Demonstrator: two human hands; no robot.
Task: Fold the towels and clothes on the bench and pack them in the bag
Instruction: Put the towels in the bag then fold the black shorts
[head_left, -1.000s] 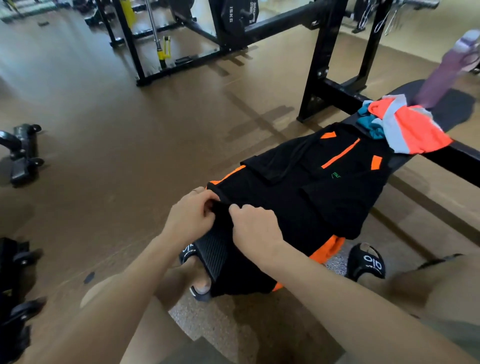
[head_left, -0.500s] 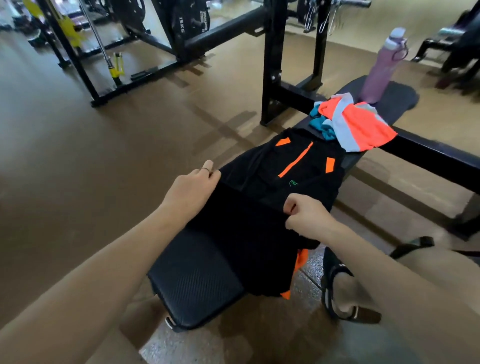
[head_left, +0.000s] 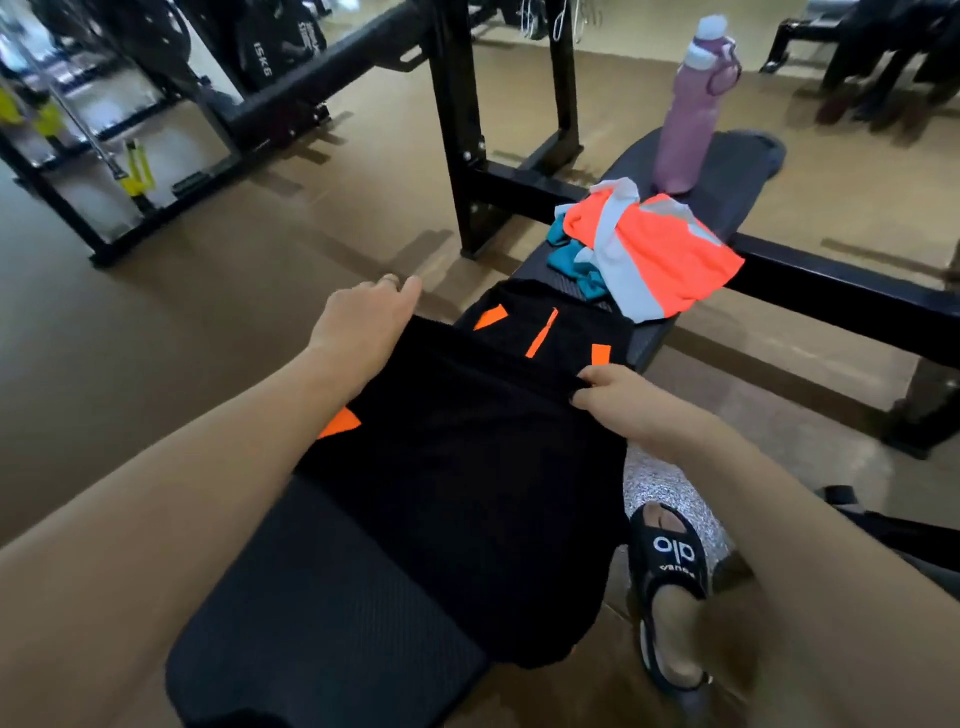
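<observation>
Black with orange patches, the garment lies across the padded tabletop, its right edge hanging over. The left hand and right hand each pinch the folded edge. Beyond, well apart, orange clothes lie beside a purple bottle.

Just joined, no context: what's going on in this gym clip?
A person is folding a black garment with orange accents laid along a padded gym bench. The right hand pinches the folded edge of the garment at its right side, while the left hand holds the same edge at its left side. Farther along the bench lies an unfolded heap of orange, grey and teal clothes, with a purple water bottle standing beyond it. No bag is clearly in view.
</observation>
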